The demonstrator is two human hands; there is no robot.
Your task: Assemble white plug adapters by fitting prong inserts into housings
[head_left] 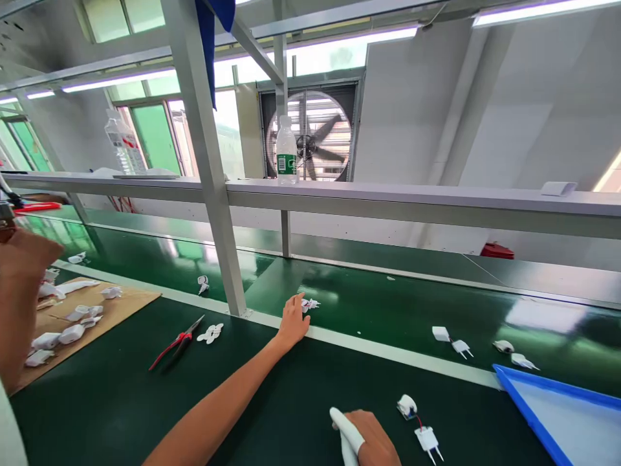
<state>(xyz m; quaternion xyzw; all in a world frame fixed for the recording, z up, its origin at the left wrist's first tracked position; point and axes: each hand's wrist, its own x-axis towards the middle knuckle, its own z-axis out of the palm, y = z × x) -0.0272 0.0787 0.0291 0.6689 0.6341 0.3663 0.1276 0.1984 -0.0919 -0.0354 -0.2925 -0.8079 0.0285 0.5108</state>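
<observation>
My left hand reaches over the pale strip to the green belt, thumb and fingers apart. At its fingertips lies a small white plug part with thin wires; I cannot make out whether the fingers touch it. My right hand is low over the dark green bench, white coverings on its fingers, which look extended; nothing shows in it. Right of it lies an opened white plug adapter, its housing joined by a red wire to the two-pin half. Red-handled pliers and flat white pieces lie to the left.
A co-worker's arm is at the left edge, beside cardboard bearing several white parts. More adapter parts lie on the belt. A blue-rimmed tray stands right. A grey post and shelf cross ahead.
</observation>
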